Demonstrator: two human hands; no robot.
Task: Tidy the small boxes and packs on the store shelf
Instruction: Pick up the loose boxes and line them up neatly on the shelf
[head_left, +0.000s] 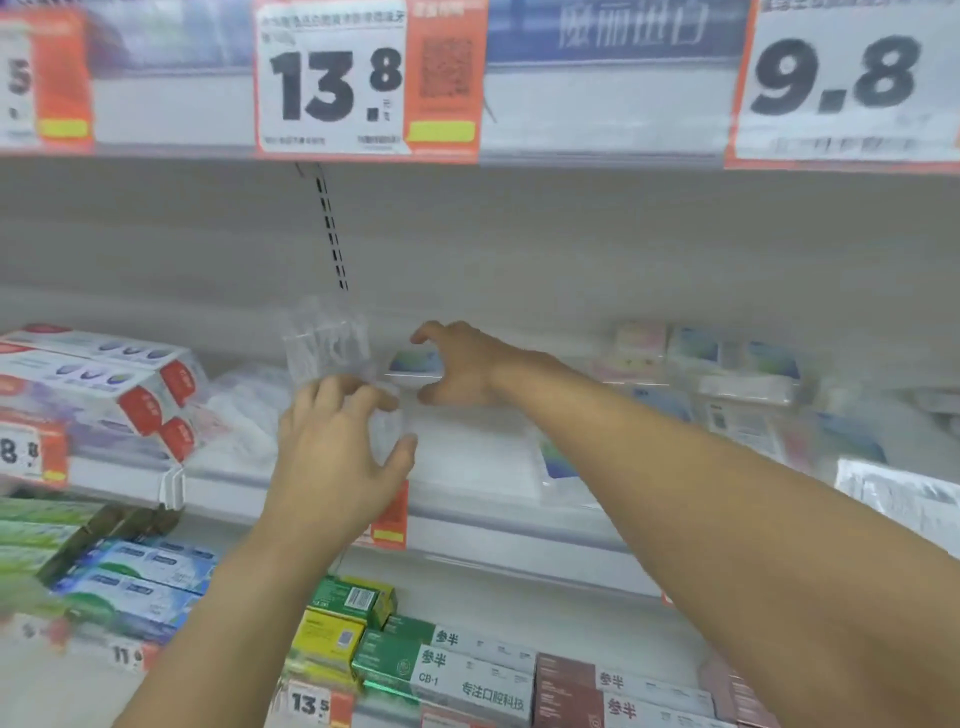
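Observation:
My left hand (340, 441) holds a clear plastic pack (328, 345) by its lower part, lifted upright over the middle shelf (467, 514). My right hand (462, 366) reaches deeper onto the shelf, thumb and fingers curved around a small white box with a blue-green top (413, 364); whether it touches the box is unclear. More small boxes and packs (727, 369) lie jumbled on the shelf's right side. A flat white pack (478, 457) lies below my right wrist.
White and red toothpaste boxes (98, 374) are stacked at the left of the shelf. Price tags (332, 78) hang from the shelf above. The lower shelf carries green, blue and brown toothpaste boxes (467, 675). A white pack (898, 493) sits at the right edge.

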